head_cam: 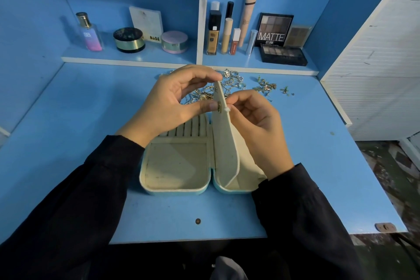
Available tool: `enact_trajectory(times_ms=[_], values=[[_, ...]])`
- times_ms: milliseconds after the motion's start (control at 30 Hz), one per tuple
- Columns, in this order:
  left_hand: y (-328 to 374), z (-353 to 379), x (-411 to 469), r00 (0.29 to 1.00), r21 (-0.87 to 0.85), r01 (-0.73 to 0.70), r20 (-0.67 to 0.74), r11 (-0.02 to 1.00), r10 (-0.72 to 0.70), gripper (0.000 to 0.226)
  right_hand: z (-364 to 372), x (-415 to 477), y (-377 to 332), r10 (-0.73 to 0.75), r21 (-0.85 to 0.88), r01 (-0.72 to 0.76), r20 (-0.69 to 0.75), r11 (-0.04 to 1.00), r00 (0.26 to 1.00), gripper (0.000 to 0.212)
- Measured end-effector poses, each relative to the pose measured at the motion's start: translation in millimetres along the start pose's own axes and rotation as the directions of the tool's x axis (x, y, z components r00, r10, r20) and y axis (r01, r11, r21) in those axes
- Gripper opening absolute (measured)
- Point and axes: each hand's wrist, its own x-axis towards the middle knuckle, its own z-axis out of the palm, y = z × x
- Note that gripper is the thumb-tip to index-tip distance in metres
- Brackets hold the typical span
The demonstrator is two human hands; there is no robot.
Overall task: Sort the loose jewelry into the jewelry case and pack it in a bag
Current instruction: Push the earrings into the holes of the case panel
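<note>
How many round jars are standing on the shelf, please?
2. Both stand in the left part of the shelf: the black jar next to the perfume bottle, the pink jar right of it, by the white divider. None seems hidden.

Dim, bluish, even light; soft shadows under the white-edged blue shelf point(141, 58). Wide-angle bending warps the edges. Dark sleeves lose detail; centre stays sharp.

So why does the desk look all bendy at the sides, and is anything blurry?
Head view: the wide lens curves the straight edges of the desk and shelf near the borders; the light is dim and bluish; the left hand and right hand at the flap look sharp; the loose jewelry behind is too small to tell apart.
</note>
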Motion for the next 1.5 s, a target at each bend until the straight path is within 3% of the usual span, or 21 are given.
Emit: enact_trajectory(times_ms=[367, 467, 633, 700, 933, 1133, 1267, 1500], values=[[-1, -1, 1, 0.999, 0.082, -0.042, 0.017, 0.996, 0.041, 0.045, -4, 4, 1, -0.119, -0.165, 0.119, 0.006, 0.979, 0.993, 0.005], [-2, -2, 1, 0.999, 0.075, -0.036, 0.025, 0.997, 0.034, 0.045, -4, 5, 1, -0.064, -0.063, 0.065, 0.011, 0.996, 0.998, 0.006], [-7, 4, 6, 0.997, -0.024, 0.051, 0.059, 0.998, -0.050, 0.049, -6, 6, 0, 0.024, 0.255, -0.039, 0.063, 0.966, 0.998, 0.017], [-7, 6, 8, 0.994, -0.051, 0.088, 0.069, 0.995, -0.085, 0.052, -9, 7, -4, 0.029, 0.288, -0.053, 0.087, 0.956, 0.996, 0.023], [-10, 23, 25, 0.985, -0.026, 0.122, 0.126, 0.992, -0.118, 0.053, -42, 4, -12, 0.094, 0.071, -0.097, 0.051, 0.993, 0.994, 0.016], [-16, 43, 40, 0.958, 0.145, 0.107, 0.249, 0.984, -0.141, 0.049, -76, -10, -14, 0.198, -0.074, -0.198, -0.007, 0.977, 0.980, 0.018], [-23, 51, 50, 0.936, 0.292, 0.021, 0.329, 0.956, -0.122, 0.048, -86, -18, -6, 0.251, -0.173, -0.253, -0.037, 0.952, 0.967, 0.021], [-32, 57, 60, 0.881, 0.424, -0.006, 0.430, 0.905, -0.196, 0.045, -95, -24, 10, 0.243, -0.373, -0.252, -0.073, 0.893, 0.967, 0.019]])
